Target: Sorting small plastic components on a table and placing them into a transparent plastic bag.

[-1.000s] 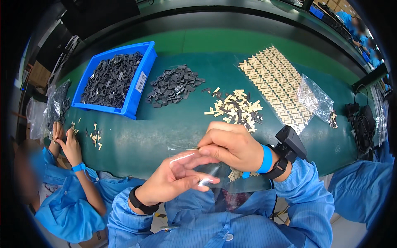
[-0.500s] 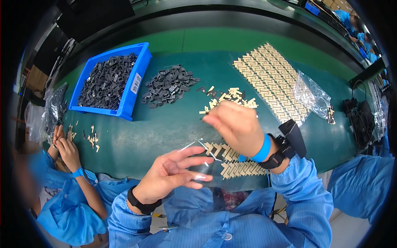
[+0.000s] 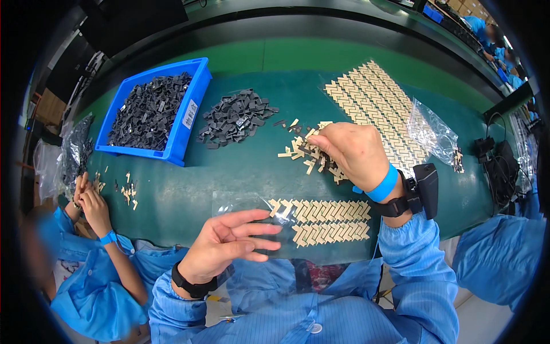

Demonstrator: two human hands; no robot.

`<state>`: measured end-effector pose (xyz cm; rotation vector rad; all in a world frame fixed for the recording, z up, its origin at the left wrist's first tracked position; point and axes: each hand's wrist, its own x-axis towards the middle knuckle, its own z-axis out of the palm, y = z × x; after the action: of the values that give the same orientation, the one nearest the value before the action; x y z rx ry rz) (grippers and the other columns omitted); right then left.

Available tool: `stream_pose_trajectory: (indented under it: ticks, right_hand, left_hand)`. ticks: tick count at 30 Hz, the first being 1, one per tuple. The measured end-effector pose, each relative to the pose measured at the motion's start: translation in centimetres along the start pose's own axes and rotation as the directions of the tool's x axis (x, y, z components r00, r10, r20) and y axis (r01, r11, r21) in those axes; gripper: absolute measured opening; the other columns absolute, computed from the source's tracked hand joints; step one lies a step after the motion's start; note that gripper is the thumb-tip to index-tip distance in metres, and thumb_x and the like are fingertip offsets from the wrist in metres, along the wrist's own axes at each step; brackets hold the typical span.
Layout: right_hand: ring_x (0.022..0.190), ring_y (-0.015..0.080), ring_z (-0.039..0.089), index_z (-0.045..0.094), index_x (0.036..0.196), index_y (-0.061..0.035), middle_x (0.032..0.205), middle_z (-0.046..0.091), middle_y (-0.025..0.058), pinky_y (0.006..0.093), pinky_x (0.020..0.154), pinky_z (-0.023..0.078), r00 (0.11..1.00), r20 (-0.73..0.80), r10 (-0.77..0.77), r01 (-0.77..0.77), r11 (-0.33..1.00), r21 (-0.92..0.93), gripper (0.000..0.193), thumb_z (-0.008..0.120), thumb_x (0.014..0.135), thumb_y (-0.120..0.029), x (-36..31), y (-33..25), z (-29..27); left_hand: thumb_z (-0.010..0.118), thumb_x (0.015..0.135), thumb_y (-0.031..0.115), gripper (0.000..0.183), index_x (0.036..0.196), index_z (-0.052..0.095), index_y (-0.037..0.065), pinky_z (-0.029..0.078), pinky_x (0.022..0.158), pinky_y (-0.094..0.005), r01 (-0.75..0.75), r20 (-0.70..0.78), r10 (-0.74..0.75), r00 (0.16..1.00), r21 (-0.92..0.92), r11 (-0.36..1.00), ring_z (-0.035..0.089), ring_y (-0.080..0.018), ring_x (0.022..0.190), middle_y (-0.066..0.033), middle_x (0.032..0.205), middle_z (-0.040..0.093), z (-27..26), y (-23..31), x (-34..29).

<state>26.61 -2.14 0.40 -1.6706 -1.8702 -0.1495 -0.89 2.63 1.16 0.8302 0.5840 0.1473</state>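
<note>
My left hand has its fingers stretched apart at the left end of a clear plastic film. On that film lie two rows of small beige L-shaped pieces, set in a zigzag pattern. The film's near part overhangs the table edge in front of my blue sleeves. My right hand is over a loose pile of mixed beige and dark L-shaped pieces, thumb and fingers pressed together. Whatever is between those fingertips is too small or hidden to make out.
A blue bin full of dark grey parts stands at the left, beside a heap of similar parts. Far right lie a larger patterned sheet and a clear bag. A co-worker's hands are at far left.
My right hand has moved right, exposing more of the patterned rows on the film. The bright bent strip of film near my left fingers now lies flatter. My left hand has shifted slightly left.
</note>
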Motion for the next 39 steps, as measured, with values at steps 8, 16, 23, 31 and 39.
stream_pose_trajectory:
  ticks: [8,16,23,31,39]
  right_hand:
    - [0.056,0.0273,0.056,0.055,0.069,-0.0049,0.065,0.055,0.0093,0.0359,0.049,0.044,0.984,-0.179,-0.015,0.025,0.998,0.052,0.019,0.064,0.078,-0.019,0.3,0.2,0.6]
    - [0.056,0.0207,0.055,0.061,0.084,-0.0015,0.068,0.055,0.0079,0.0294,0.049,0.044,0.984,0.009,-0.176,0.146,0.847,0.511,0.032,0.076,0.066,-0.023,-1.1,-4.9,0.1]
    - [0.061,0.0225,0.056,0.059,0.089,0.0005,0.075,0.055,0.01,0.0304,0.053,0.046,0.973,0.074,-0.218,0.134,0.796,0.59,0.035,0.075,0.067,-0.021,-1.8,-5.6,1.1]
    - [0.061,0.0216,0.057,0.06,0.09,0.0034,0.073,0.055,0.011,0.0296,0.052,0.045,0.977,0.181,-0.113,-0.061,0.662,0.747,0.019,0.067,0.076,-0.008,-1.7,-5.7,0.8]
    - [0.062,0.0233,0.058,0.062,0.087,0.0021,0.075,0.058,0.0121,0.0313,0.053,0.046,0.986,0.031,-0.164,0.112,0.791,0.602,0.01,0.062,0.077,-0.002,-1.6,-5.4,1.3]
  left_hand:
    - [0.05,0.078,-0.01,0.052,0.128,0.036,-0.006,0.054,0.078,-0.0392,-0.001,0.022,0.001,1.0,-0.011,1.0,0.057,-0.0374,0.102,-0.0272,0.117,0.051,0.1,0.1,-0.1]
    - [0.046,0.077,-0.012,0.055,0.13,0.033,-0.006,0.051,0.084,-0.0447,-0.012,0.071,0.019,0.997,-0.096,0.995,0.045,-0.0384,0.116,-0.0277,0.126,0.043,0.0,0.1,-0.1]
    - [0.046,0.078,-0.009,0.057,0.133,0.029,-0.004,0.043,0.094,-0.0439,-0.04,0.166,0.066,0.984,-0.151,0.988,0.04,-0.0295,0.123,-0.0214,0.133,0.039,0.0,-0.4,0.2]
    - [0.041,0.076,-0.012,0.059,0.133,0.028,-0.004,0.038,0.099,-0.0424,-0.155,0.223,0.183,0.957,-0.137,0.978,0.038,-0.031,0.125,-0.0205,0.133,0.038,0.1,-0.7,0.8]
    - [0.041,0.071,-0.019,0.064,0.132,0.028,-0.007,0.044,0.094,-0.045,-0.143,0.147,0.175,0.973,-0.206,0.968,0.038,-0.0385,0.122,-0.0277,0.131,0.037,0.7,-0.6,0.7]
